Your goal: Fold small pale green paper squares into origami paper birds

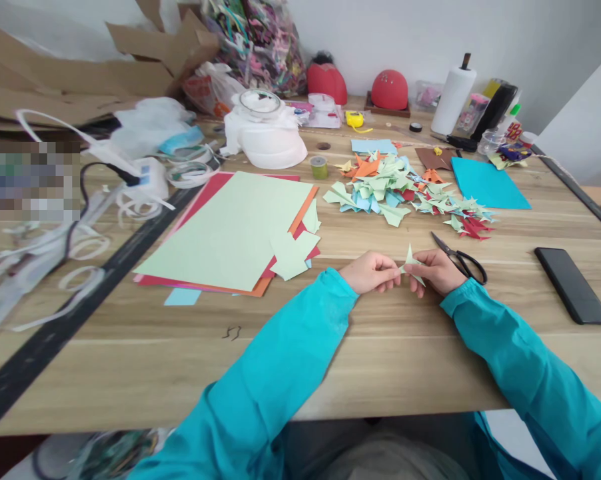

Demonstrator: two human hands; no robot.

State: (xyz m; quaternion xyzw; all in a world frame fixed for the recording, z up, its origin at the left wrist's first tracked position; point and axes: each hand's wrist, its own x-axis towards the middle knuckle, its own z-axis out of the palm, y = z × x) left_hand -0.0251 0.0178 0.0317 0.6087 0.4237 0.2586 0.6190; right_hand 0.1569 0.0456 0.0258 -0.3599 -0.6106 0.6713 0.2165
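A small pale green folded paper crane (409,259), with thin points sticking up and out, is held between both hands above the table. My left hand (373,272) pinches its left tip with thumb and forefinger. My right hand (436,270) grips its body, and its fingers hide part of the folds. Black-handled scissors (458,259) lie just behind my right hand. Beyond the hands spreads a pile of folded paper pieces (385,180) in green, blue, orange and red. To the left, pale green sheets (230,227) rest on red and orange ones, with smaller cut pieces (294,255) beside them.
A black phone (573,285) lies at the right. Blue paper (490,183) is behind the pile, and a green thread spool (319,167) stands left of it. White cables and a power strip (148,175) crowd the left side. Bags, red pincushions (389,90) and a white roll (453,100) line the wall.
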